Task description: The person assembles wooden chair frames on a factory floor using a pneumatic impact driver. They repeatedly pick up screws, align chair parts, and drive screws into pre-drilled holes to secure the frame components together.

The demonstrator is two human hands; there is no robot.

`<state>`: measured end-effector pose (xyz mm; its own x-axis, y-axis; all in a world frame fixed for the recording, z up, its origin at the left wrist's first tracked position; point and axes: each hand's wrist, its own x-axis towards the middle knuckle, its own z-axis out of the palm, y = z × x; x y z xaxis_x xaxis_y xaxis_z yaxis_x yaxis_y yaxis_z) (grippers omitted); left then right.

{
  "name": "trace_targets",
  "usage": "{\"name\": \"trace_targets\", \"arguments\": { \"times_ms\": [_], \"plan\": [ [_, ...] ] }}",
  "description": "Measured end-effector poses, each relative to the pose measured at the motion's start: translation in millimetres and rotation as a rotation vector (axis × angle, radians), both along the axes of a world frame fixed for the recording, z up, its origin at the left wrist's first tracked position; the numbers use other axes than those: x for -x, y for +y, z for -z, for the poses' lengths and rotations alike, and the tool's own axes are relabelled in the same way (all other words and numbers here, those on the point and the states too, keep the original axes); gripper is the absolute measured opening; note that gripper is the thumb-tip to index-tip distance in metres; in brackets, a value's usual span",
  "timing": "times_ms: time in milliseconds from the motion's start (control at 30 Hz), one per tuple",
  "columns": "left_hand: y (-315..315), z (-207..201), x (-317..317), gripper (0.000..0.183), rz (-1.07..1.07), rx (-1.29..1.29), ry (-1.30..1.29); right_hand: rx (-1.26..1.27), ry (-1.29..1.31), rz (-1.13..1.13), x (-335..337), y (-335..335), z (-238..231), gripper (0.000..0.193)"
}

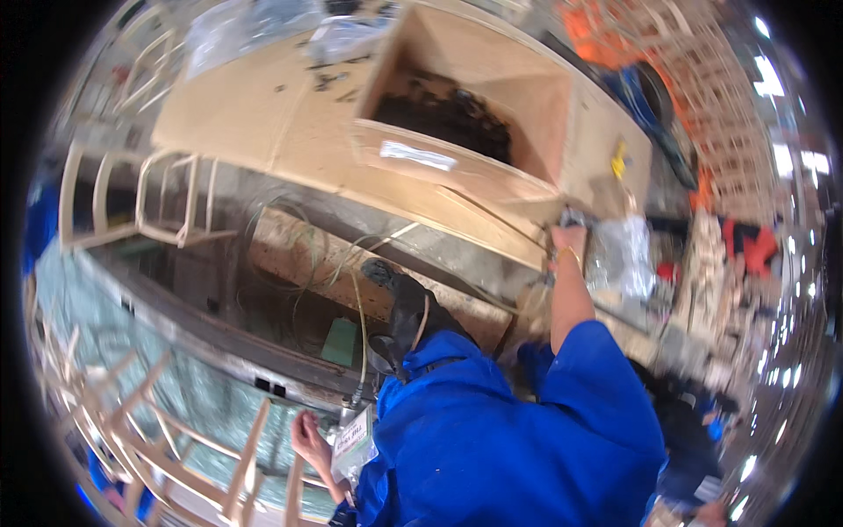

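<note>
My right hand (568, 240) is stretched far forward, its fingers closed around a small grey object (572, 215) at the corner of a large open wooden box (527, 97). A thin band circles that wrist. My left hand (307, 439) is low by my side with its fingers curled and nothing clearly in it. It sits beside a pale wooden slat frame (250, 452) and a white tag (353, 442). My blue garment (509, 430) fills the lower middle. A black tool (399, 307) with a yellowish hose (361, 325) lies in front of me.
The box holds dark material (448, 114) and stands on a tan board worktop (263, 114). Bent wooden chair frames (167, 202) stand at left. A clear plastic bag (622, 256) lies right of my right hand. A green block (339, 341) sits below the bench.
</note>
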<state>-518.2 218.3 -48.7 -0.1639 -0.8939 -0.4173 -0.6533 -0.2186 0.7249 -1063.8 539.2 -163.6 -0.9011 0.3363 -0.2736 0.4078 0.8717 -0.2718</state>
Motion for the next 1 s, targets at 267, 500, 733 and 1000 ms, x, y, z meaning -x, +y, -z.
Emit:
{"name": "trace_targets", "arguments": {
  "times_ms": [267, 500, 733, 1000],
  "plan": [
    [1, -80, -30, 0.017, 0.121, 0.215, -0.145, 0.469, 0.000, -0.790, -121, -120, -2, 0.065],
    [120, -128, -117, 0.012, 0.181, 0.459, -0.039, 0.481, -0.352, -1.421, -243, -101, -74, 0.060],
    [212, -195, -266, 0.026, -0.127, 0.754, -0.331, 0.354, -0.716, -1.849, -308, -112, -176, 0.054],
    [197, -142, -388, 0.029, -0.387, 0.644, -0.983, 0.090, -1.321, -2.404, -477, -231, -203, 0.079]
  ]
}}
